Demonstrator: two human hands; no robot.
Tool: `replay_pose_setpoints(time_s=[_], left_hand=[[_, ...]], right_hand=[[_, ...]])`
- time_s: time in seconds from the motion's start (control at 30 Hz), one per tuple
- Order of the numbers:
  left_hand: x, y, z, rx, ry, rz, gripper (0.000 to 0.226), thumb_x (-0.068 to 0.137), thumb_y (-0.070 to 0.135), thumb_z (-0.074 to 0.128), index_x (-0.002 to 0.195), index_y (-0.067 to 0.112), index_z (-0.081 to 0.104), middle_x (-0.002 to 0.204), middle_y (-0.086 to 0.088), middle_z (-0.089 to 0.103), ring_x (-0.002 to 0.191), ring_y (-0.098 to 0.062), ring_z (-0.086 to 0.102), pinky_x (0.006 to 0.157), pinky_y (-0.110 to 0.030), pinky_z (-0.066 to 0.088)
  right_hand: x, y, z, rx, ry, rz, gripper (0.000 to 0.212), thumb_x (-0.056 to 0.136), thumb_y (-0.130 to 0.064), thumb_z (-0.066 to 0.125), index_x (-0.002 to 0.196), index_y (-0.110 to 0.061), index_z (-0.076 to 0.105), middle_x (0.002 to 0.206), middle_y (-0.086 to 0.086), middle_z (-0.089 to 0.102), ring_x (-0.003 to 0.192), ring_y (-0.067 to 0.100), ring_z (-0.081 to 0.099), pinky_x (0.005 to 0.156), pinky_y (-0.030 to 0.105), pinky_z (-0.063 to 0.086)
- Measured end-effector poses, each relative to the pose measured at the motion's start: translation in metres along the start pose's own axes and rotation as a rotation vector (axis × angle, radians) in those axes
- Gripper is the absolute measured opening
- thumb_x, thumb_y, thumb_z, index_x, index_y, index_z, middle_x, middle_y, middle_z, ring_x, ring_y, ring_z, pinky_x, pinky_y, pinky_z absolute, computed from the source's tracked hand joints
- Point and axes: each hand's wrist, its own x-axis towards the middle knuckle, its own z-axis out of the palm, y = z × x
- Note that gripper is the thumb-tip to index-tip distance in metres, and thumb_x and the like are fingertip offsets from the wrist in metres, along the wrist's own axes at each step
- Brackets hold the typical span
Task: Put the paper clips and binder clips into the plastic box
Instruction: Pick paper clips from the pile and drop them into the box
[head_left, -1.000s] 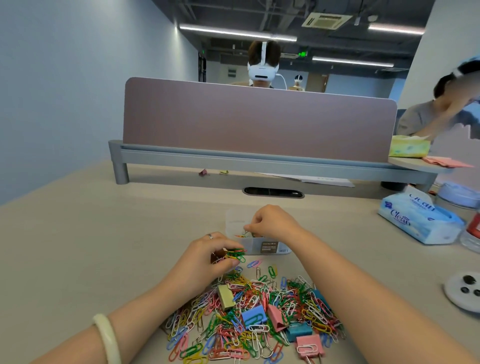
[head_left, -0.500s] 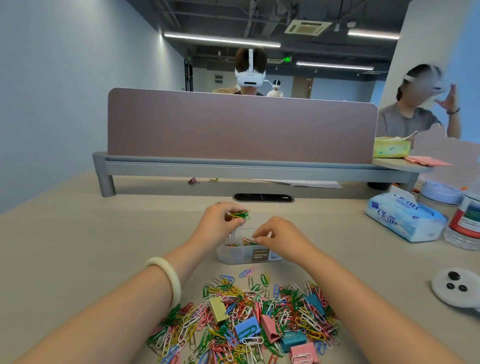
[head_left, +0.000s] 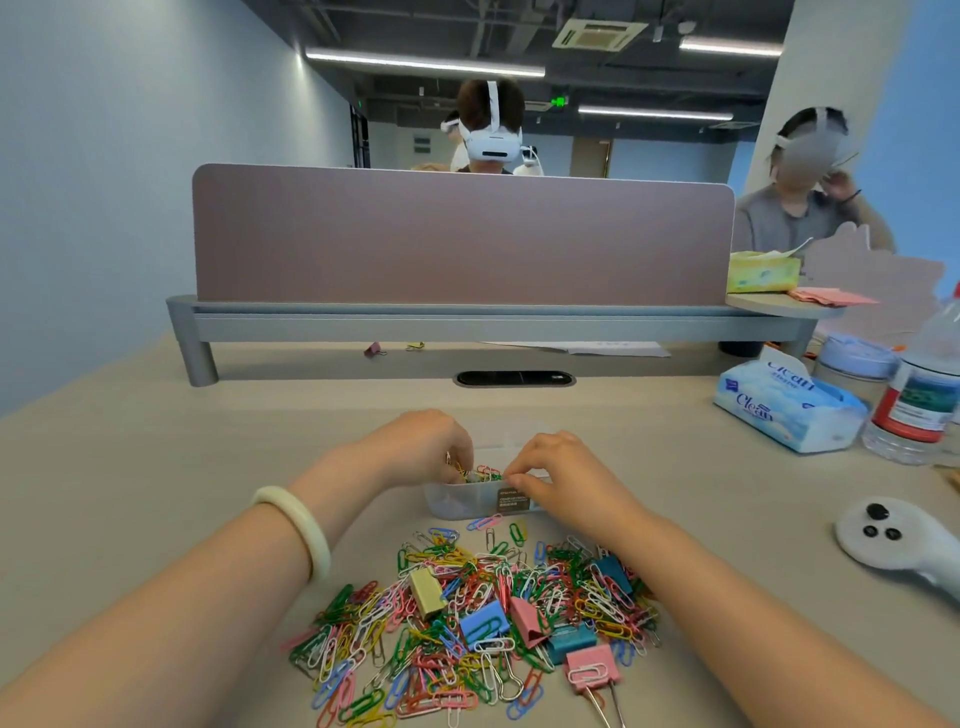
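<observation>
We view a pale table (head_left: 156, 493) closed at the back by a mauve divider panel (head_left: 462, 239); beneath its grey rail lie two stray clips (head_left: 373, 349), one pink and one yellow, well apart from the work. At the right stand a tissue pack (head_left: 784, 410), a water bottle (head_left: 919, 400) and, nearer, a white controller (head_left: 893, 540). Two people wearing headsets sit beyond the panel. One clear plastic box (head_left: 467, 501) stands in the middle of the table, just behind a loose heap of coloured paper clips (head_left: 374, 634), too many for us to count. Among them we count six binder clips (head_left: 483, 623): one olive, two pink and three in blues and teal. More paper clips already lie inside the box. Both hands cover much of its mouth, so we see only the near wall and its label. The left hand (head_left: 426, 447), with a pale bracelet (head_left: 298, 525) on its wrist, arches over the left side of the opening, its fingers bent down onto a small cluster of paper clips; whether it pinches them or has let go, we cannot tell. The right hand (head_left: 561, 478) comes in from the right, its fingers and thumb curled on the box's near rim, grasping it. Both forearms flank the heap.
</observation>
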Motion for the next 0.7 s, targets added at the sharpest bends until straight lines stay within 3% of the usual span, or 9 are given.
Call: replay_pose_setpoints(time_s=[0.13, 0.2, 0.3, 0.37, 0.47, 0.53, 0.63, 0.7], left_hand=[[-0.026, 0.002, -0.007, -0.138, 0.157, -0.014, 0.018, 0.08, 0.025, 0.065, 0.097, 0.02, 0.068, 0.097, 0.006, 0.069, 0.081, -0.009, 0.058, 0.08, -0.026, 0.045], [-0.047, 0.004, -0.002, -0.247, 0.246, 0.017, 0.012, 0.081, 0.024, 0.065, 0.091, 0.021, 0.069, 0.086, 0.011, 0.064, 0.073, -0.004, 0.055, 0.069, -0.01, 0.041], [-0.07, 0.01, 0.012, -0.319, 0.225, 0.062, 0.01, 0.081, 0.017, 0.064, 0.089, 0.021, 0.07, 0.082, 0.015, 0.06, 0.077, 0.003, 0.053, 0.064, -0.003, 0.037], [-0.078, 0.012, 0.018, -0.333, 0.258, 0.054, 0.012, 0.081, 0.016, 0.064, 0.088, 0.023, 0.071, 0.083, 0.012, 0.061, 0.079, 0.008, 0.052, 0.066, -0.005, 0.037], [-0.092, 0.012, 0.016, -0.371, 0.248, 0.038, 0.012, 0.077, 0.027, 0.069, 0.089, 0.027, 0.069, 0.086, 0.013, 0.061, 0.078, 0.0, 0.055, 0.068, -0.015, 0.044], [-0.106, 0.01, 0.016, -0.398, 0.108, 0.035, 0.039, 0.066, 0.044, 0.073, 0.102, 0.031, 0.065, 0.097, 0.018, 0.055, 0.086, 0.004, 0.052, 0.075, -0.01, 0.042], [-0.126, 0.006, 0.023, -0.293, -0.19, -0.016, 0.089, 0.052, 0.064, 0.071, 0.131, 0.038, 0.038, 0.121, 0.02, 0.037, 0.112, 0.01, 0.03, 0.097, -0.006, 0.024], [-0.131, 0.007, 0.031, -0.232, -0.215, -0.048, 0.095, 0.054, 0.062, 0.071, 0.136, 0.037, 0.028, 0.126, 0.018, 0.029, 0.12, 0.002, 0.023, 0.103, -0.011, 0.02]], right_hand=[[-0.017, -0.004, -0.015, 0.076, 0.08, -0.081, 0.015, 0.087, -0.026, 0.057, 0.095, -0.023, 0.07, 0.096, -0.007, 0.061, 0.093, 0.008, 0.051, 0.083, 0.022, 0.039], [-0.029, -0.005, -0.02, 0.14, -0.056, -0.101, 0.014, 0.085, -0.029, 0.061, 0.094, -0.024, 0.07, 0.09, -0.01, 0.062, 0.083, 0.003, 0.055, 0.074, 0.018, 0.043], [-0.042, -0.003, -0.016, 0.098, -0.196, -0.102, 0.019, 0.083, -0.036, 0.061, 0.1, -0.029, 0.068, 0.094, -0.014, 0.061, 0.084, -0.001, 0.056, 0.069, 0.01, 0.042], [-0.047, -0.001, -0.011, 0.12, -0.203, -0.092, 0.02, 0.083, -0.037, 0.062, 0.102, -0.031, 0.066, 0.096, -0.014, 0.059, 0.085, -0.001, 0.056, 0.071, 0.011, 0.042], [-0.052, 0.001, -0.01, 0.113, -0.272, -0.087, 0.028, 0.083, -0.039, 0.062, 0.109, -0.031, 0.063, 0.106, -0.008, 0.058, 0.093, 0.001, 0.055, 0.08, 0.015, 0.043], [-0.056, 0.004, -0.012, 0.103, -0.341, -0.092, 0.035, 0.082, -0.037, 0.063, 0.116, -0.03, 0.059, 0.113, -0.006, 0.056, 0.098, 0.005, 0.054, 0.087, 0.017, 0.043], [-0.056, 0.006, -0.019, 0.094, -0.46, -0.09, 0.048, 0.081, -0.034, 0.066, 0.126, -0.028, 0.052, 0.116, -0.009, 0.049, 0.106, 0.006, 0.051, 0.089, 0.01, 0.039], [-0.052, 0.001, -0.021, 0.024, -0.534, -0.122, 0.051, 0.082, -0.033, 0.065, 0.13, -0.028, 0.048, 0.115, -0.009, 0.046, 0.105, 0.005, 0.048, 0.085, 0.006, 0.036]])
